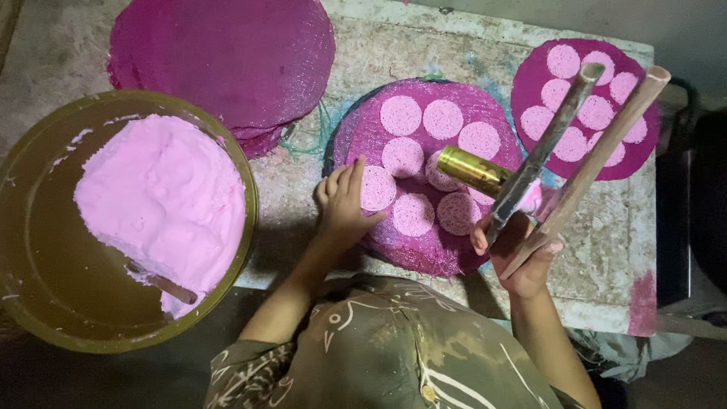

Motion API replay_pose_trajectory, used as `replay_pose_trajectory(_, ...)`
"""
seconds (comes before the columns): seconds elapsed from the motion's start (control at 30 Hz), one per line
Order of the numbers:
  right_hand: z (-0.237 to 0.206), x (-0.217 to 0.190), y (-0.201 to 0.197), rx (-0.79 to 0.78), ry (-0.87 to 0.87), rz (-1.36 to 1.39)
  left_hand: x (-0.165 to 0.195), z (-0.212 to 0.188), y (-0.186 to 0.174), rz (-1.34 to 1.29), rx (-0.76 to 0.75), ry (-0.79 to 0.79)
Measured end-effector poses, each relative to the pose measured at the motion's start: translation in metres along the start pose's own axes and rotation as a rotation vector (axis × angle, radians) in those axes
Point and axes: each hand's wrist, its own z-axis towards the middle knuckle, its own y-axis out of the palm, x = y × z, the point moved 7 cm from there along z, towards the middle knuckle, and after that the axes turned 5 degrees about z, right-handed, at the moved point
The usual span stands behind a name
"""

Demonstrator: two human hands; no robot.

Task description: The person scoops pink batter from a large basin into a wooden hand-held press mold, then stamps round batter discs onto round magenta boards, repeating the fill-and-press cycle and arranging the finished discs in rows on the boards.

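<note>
packages: none | labels: none | signs: none | screens: none | note: head view shows no printed wrapper, tag, placard or display anywhere in frame

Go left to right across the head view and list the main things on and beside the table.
Big bowl of pink dough → left hand → mesh mat with pink discs → brass press in right hand → far filled mat.

Light is dim and warm, falling from above onto the table (485, 45), which is the brightest part. The corners and lower edge sink into near black. The dough (163, 201) glows softly without glare. Focus is fair, slightly soft and grainy throughout.
</note>
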Motion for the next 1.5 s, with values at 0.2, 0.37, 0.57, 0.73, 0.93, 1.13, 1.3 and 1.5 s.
replay_pose_trajectory(0.2, -0.008, -0.004, -0.005, 0.073, -0.035, 0.013, 0.005, 0.002, 0.000, 0.025, 0.102, 0.050)
replay_pose_trajectory(0.37, -0.014, -0.014, 0.006, -0.001, -0.002, 0.195, -0.011, -0.025, -0.022, -0.079, 0.335, 0.001)
replay_pose_trajectory(0.57, -0.011, -0.021, 0.049, -0.307, 0.260, 0.894, -0.053, -0.102, -0.043, 0.048, 0.401, -0.212)
replay_pose_trajectory(0.73, -0.004, -0.026, 0.085, -0.531, 0.362, 1.012, -0.070, -0.134, -0.040, 0.131, 0.323, -0.360)
replay_pose_trajectory(0.93, 0.013, -0.031, 0.129, -0.706, 0.442, 0.957, -0.020, -0.117, -0.082, 0.160, 0.424, -0.130)
replay_pose_trajectory(1.13, 0.042, -0.018, 0.184, -0.757, 0.585, 0.892, 0.052, -0.105, -0.194, -0.197, 0.558, 0.179)
replay_pose_trajectory(1.3, 0.072, 0.005, 0.239, -0.804, 0.612, 0.839, 0.058, -0.093, -0.277, -0.307, 0.603, 0.160)
replay_pose_trajectory(1.5, 0.101, 0.039, 0.306, -0.824, 0.659, 0.733, 0.013, -0.100, -0.327, -0.254, 0.614, 0.022)
